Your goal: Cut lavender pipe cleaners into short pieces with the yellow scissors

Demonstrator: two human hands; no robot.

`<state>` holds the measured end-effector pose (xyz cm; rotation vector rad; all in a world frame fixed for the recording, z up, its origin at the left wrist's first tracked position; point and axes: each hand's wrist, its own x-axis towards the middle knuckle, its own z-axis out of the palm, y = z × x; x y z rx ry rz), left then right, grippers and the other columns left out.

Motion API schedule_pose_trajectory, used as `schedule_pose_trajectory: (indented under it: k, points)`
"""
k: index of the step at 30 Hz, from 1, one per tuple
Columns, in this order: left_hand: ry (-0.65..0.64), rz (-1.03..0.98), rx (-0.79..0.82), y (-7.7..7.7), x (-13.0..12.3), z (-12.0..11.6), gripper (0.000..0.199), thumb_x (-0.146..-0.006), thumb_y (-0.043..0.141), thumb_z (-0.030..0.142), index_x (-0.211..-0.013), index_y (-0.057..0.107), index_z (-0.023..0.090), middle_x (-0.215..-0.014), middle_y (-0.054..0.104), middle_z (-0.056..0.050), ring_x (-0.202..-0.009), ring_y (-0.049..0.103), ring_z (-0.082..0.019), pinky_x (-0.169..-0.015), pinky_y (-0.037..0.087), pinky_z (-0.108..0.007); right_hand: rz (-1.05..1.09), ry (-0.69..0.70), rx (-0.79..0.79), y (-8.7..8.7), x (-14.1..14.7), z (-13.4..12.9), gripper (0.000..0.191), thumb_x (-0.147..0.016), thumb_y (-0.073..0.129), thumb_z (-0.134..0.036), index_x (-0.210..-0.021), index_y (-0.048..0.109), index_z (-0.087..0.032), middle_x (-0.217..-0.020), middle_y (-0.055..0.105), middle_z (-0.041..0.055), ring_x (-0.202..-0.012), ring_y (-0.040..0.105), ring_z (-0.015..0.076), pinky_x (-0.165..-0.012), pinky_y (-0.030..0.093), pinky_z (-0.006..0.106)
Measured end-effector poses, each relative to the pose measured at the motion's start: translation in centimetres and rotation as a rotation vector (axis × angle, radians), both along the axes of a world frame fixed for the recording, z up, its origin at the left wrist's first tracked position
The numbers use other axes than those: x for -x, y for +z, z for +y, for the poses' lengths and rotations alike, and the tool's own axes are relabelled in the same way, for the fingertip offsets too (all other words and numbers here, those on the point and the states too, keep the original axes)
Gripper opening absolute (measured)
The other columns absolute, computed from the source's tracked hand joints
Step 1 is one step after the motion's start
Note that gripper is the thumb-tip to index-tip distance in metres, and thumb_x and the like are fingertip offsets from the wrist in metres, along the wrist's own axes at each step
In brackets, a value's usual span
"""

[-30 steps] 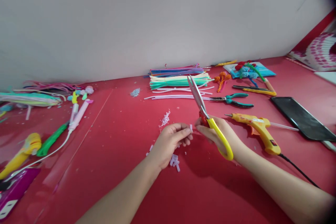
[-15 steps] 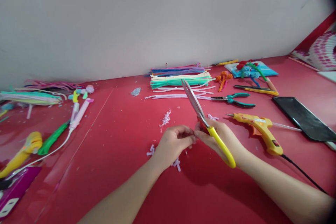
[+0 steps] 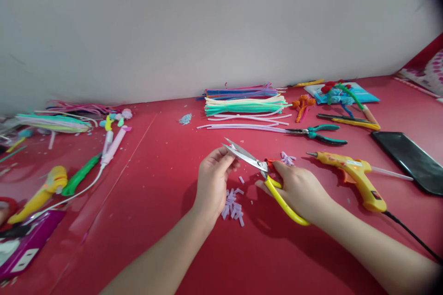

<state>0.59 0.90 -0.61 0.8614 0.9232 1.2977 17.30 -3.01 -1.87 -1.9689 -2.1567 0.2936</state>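
Observation:
My right hand (image 3: 299, 186) is wrapped round a pair of scissors (image 3: 247, 159) with yellow and red-orange handles. Their blades are parted and point left, over the fingertips of my left hand (image 3: 215, 177). The left fingers are pinched on a small pale lilac piece (image 3: 233, 147), which shows between the blades. Below the hands, a loose heap of short lilac pipe cleaner pieces (image 3: 232, 207) lies on the red table (image 3: 155, 239). More lilac bits (image 3: 288, 158) rest just behind my right hand.
Bundled pipe cleaners (image 3: 245, 105) lie along the wall, with pliers (image 3: 316, 132) in front. On the right are a yellow glue gun (image 3: 356, 175) and a black phone (image 3: 408, 161). A pink glue gun (image 3: 114, 145), a green tool (image 3: 81, 175) and a purple case (image 3: 31, 244) are at left.
The scissors have swung from pointing up to pointing left, with their blades now at my left fingertips. My left hand has turned more upright, leaving the lilac heap in plain view.

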Motion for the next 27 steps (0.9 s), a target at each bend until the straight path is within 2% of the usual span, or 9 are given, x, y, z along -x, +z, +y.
schedule_pose_trajectory:
  k: [18, 27]
  points:
    - [0.031, -0.001, 0.003, 0.00, 0.04, -0.13, 0.007, -0.069, 0.054, 0.018, -0.074, 0.056, 0.014, -0.069, 0.054, -0.001, -0.059, 0.048, -0.007, -0.061, 0.038, -0.021, -0.080, 0.035, -0.042, -0.87, 0.16, -0.22, 0.032, -0.075, 0.033, -0.051, -0.071, 0.041, -0.020, -0.051, 0.052, 0.0004, -0.044, 0.047, 0.0126, -0.043, 0.017, 0.023]
    - [0.026, -0.006, 0.024, 0.19, 0.07, -0.21, 0.009, -0.068, 0.056, 0.019, -0.075, 0.057, 0.014, -0.069, 0.054, -0.001, -0.060, 0.048, -0.007, -0.060, 0.038, -0.021, -0.050, 0.050, -0.021, -0.60, 0.18, -0.22, 0.033, -0.076, 0.032, -0.050, -0.069, 0.041, -0.019, -0.049, 0.049, 0.0002, -0.043, 0.045, 0.0117, -0.044, 0.017, 0.024]
